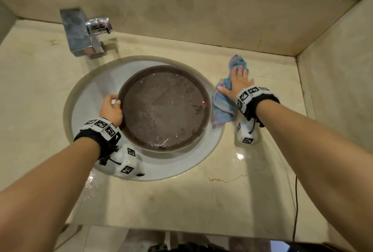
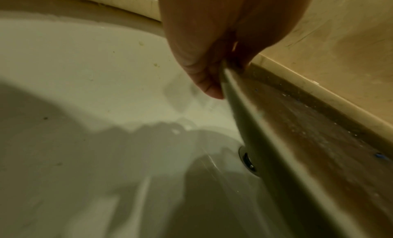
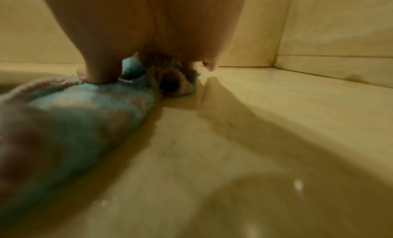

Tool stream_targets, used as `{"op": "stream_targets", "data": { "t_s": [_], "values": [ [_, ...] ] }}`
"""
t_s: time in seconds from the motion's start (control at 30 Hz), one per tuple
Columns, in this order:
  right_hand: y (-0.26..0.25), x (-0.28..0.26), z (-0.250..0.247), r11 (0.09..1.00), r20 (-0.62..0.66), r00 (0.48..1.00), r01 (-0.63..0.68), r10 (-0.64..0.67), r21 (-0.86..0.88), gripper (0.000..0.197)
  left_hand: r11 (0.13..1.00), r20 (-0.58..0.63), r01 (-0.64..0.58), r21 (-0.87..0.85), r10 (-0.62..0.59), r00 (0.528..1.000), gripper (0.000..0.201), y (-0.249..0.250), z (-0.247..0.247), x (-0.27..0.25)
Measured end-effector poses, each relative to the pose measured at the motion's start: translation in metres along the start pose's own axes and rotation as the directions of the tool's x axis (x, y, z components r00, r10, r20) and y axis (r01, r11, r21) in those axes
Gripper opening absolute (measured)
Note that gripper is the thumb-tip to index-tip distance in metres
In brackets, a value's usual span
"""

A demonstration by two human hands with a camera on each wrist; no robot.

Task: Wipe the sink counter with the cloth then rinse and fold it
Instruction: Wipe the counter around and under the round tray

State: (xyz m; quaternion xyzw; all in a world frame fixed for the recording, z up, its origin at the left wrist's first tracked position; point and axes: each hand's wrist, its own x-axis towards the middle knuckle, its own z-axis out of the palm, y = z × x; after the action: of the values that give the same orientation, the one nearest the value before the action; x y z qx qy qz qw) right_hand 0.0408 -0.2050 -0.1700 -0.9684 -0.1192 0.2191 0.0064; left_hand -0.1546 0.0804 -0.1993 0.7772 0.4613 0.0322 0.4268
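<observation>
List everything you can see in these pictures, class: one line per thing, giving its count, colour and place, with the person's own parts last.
Cloth: one, blue and pink, on the counter right of the sink.
Counter: one, beige stone, around the sink; wet patches at the front.
Sink: one, white, round, set into the counter.
Tray: one, brown, round, wet, in the sink.
Tap: one, chrome, behind the sink on the left.
Cable: one, black, down the counter's right front.
Left hand: one, grips the tray's left rim.
Right hand: one, pressed flat on the cloth.
Wrist bands: two, white with black markers, one per wrist.
</observation>
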Motion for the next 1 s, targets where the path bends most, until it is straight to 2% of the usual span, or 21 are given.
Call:
{"op": "stream_targets", "data": {
  "t_s": [0.13, 0.3, 0.47, 0.57, 0.67, 0.83, 1.0],
  "values": [
    [-0.026, 0.015, -0.005, 0.992, 0.040, 0.994, 0.108, -0.105, -0.065, 0.085, 0.999, -0.014, 0.023, -0.026, -0.023, 1.000, 0.031, -0.007, -0.002, 0.007],
    [-0.045, 0.027, -0.007, 0.972, 0.046, 0.980, 0.200, -0.196, -0.124, 0.081, 0.998, -0.016, 0.039, -0.052, -0.040, 0.999, 0.029, -0.011, -0.002, 0.012],
    [-0.041, 0.032, -0.010, 0.973, 0.064, 0.980, 0.193, -0.186, -0.126, 0.081, 0.998, -0.006, 0.009, -0.056, -0.010, 1.000, 0.027, -0.012, 0.000, 0.011],
    [-0.024, 0.035, -0.015, 0.987, 0.060, 0.991, 0.122, -0.116, -0.104, 0.075, 0.999, -0.002, -0.013, -0.036, 0.013, 1.000, 0.029, -0.013, 0.000, 0.010],
    [0.009, 0.037, -0.017, 0.997, 0.050, 0.998, -0.026, 0.030, -0.075, 0.072, 0.996, 0.005, -0.039, -0.081, 0.039, 0.999, 0.029, -0.011, 0.003, 0.007],
    [0.076, 0.031, -0.017, 0.969, 0.038, 0.968, -0.246, 0.246, -0.006, 0.077, 0.986, 0.042, -0.047, -0.159, 0.055, 0.998, 0.023, -0.003, 0.013, 0.001],
    [0.098, 0.020, -0.009, 0.959, 0.022, 0.959, -0.282, 0.282, -0.032, 0.081, 0.970, 0.048, -0.042, -0.238, 0.055, 0.997, 0.027, 0.004, 0.011, -0.002]
  ]
}}
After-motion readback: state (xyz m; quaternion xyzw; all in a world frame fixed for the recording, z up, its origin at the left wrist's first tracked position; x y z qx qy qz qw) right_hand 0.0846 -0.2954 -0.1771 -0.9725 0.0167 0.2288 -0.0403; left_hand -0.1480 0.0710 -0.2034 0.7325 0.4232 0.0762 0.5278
